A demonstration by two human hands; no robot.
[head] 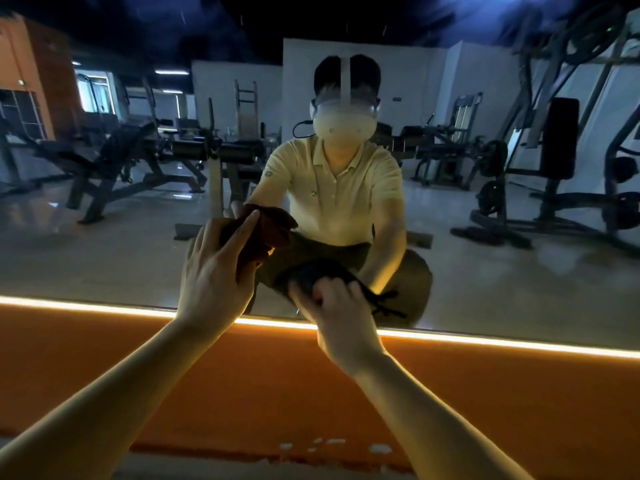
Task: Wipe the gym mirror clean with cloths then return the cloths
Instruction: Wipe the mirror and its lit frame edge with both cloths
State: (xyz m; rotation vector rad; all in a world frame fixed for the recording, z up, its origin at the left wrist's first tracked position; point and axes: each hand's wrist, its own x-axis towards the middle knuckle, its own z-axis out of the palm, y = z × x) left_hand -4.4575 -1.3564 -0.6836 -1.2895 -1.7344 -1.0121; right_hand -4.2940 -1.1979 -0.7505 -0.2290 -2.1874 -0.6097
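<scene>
The big gym mirror fills the upper view and reflects the room and a crouching person. My left hand holds a dark reddish-brown cloth against the glass, fingers stretched over it. Lower and to the right, my right hand grips a dark cloth pressed on the mirror just above its bottom edge; a loose end of that cloth trails to the right.
A glowing light strip runs along the mirror's bottom edge, above an orange wall band. Small white scraps lie near the base. Reflected weight benches and machines stand behind me.
</scene>
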